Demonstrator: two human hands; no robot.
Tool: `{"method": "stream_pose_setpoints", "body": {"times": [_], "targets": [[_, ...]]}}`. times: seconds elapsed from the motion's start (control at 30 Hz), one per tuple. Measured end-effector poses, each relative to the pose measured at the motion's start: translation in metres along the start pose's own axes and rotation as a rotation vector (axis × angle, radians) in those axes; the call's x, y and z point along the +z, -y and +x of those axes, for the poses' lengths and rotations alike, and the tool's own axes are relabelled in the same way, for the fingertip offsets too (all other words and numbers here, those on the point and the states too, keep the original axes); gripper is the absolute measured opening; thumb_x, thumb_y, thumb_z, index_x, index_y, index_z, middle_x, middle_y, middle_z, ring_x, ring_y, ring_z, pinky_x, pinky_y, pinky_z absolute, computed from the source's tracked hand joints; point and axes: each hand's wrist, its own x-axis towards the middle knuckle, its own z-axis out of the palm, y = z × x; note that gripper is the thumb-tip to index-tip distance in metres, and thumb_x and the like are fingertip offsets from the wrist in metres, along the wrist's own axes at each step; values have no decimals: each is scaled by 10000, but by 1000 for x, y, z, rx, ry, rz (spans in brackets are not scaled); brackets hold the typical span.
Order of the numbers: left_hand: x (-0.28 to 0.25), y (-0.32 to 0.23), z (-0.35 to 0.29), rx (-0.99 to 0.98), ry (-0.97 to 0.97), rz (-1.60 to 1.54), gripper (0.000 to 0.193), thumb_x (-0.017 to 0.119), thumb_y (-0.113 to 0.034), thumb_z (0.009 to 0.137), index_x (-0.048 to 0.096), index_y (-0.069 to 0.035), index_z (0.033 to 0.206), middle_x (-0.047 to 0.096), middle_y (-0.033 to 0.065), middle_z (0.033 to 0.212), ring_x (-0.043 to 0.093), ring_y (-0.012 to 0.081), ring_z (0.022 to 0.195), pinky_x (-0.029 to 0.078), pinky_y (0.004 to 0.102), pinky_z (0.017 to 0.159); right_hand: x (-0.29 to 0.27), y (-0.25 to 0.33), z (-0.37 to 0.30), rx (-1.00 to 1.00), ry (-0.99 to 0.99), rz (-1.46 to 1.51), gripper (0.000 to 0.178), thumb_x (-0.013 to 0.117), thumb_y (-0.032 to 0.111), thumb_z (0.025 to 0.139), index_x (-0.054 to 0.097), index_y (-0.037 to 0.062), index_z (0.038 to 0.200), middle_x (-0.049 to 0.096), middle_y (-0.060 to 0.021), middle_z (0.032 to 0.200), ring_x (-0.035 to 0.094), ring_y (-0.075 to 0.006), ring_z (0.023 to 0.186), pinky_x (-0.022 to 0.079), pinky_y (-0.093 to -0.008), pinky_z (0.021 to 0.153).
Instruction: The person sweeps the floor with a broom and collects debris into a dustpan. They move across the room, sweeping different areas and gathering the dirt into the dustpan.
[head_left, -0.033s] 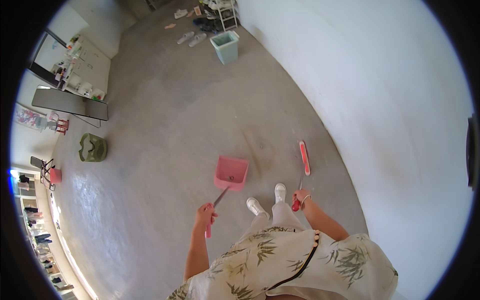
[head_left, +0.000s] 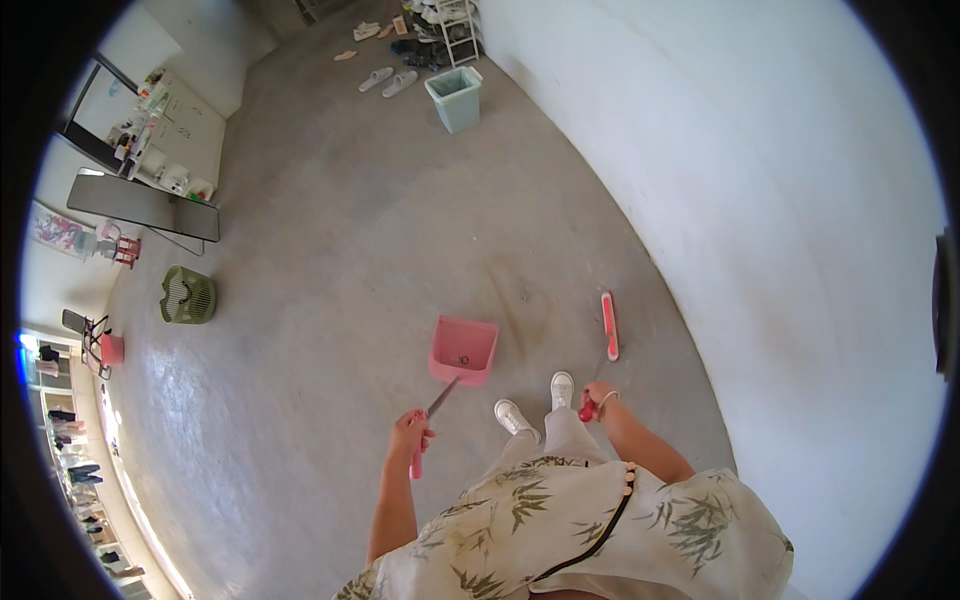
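Note:
My left hand [head_left: 408,433] is closed around the pink grip of a long-handled dustpan [head_left: 465,342]. The pan is pink and stands on the grey floor ahead of my feet, with a small dark clump of debris [head_left: 461,361] inside it. A red handle end sticks out of my right hand [head_left: 598,394], whose fingers wrap round the broom's handle. At the far end of its thin shaft, the broom [head_left: 610,326] has a red and white head low over the floor, to the right of the dustpan. Its bristles are hard to make out.
To my right runs a white wall [head_left: 760,200]. Ahead stand a light green bin [head_left: 455,100] and a shoe rack [head_left: 457,35], with slippers [head_left: 388,82] nearby. On the left are a green basket [head_left: 188,296], a leaning mirror [head_left: 145,208] and a white cabinet [head_left: 185,130].
The broom head has come slightly nearer to my feet, and my right hand has shifted a little left. The dustpan stays almost where it was; the whole view has moved slightly.

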Motion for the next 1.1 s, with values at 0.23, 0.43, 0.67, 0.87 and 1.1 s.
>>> {"method": "stream_pose_setpoints", "body": {"times": [0.23,0.43,0.67,0.87,1.1], "targets": [[-4,-1,-14,8,5,-30,251,503,-105,754,552,-70,998,573,73,626,457,92,404,370,236,358,106,27,36,265,580,420,198,454,72,774,409,76,581,376,-27,465,379,-164,375,321,-289,357],[0,-17,-10,31,35,16,221,510,-102,749,554,-64,963,565,73,617,456,96,398,369,235,357,113,68,14,228,620,477,235,498,178,828,433,50,642,398,-10,469,385,-112,384,362,-231,389],[4,-31,-7,85,45,16,204,499,-103,749,556,-78,943,555,70,601,457,96,400,367,242,358,10,60,-6,18,454,307,199,498,164,809,458,54,647,425,-21,479,406,-136,386,379,-262,376],[1,-57,11,122,104,-63,175,513,-119,756,559,-89,922,562,75,601,455,96,400,359,238,350,-79,48,15,-47,227,346,168,480,143,812,457,52,673,412,-14,483,402,-136,384,385,-258,379],[61,-158,90,51,96,-79,203,503,-116,770,560,-97,964,570,76,610,444,92,386,355,230,344,-187,106,139,99,-181,798,74,409,80,822,449,25,793,435,-34,529,403,-137,382,381,-249,359]]}}
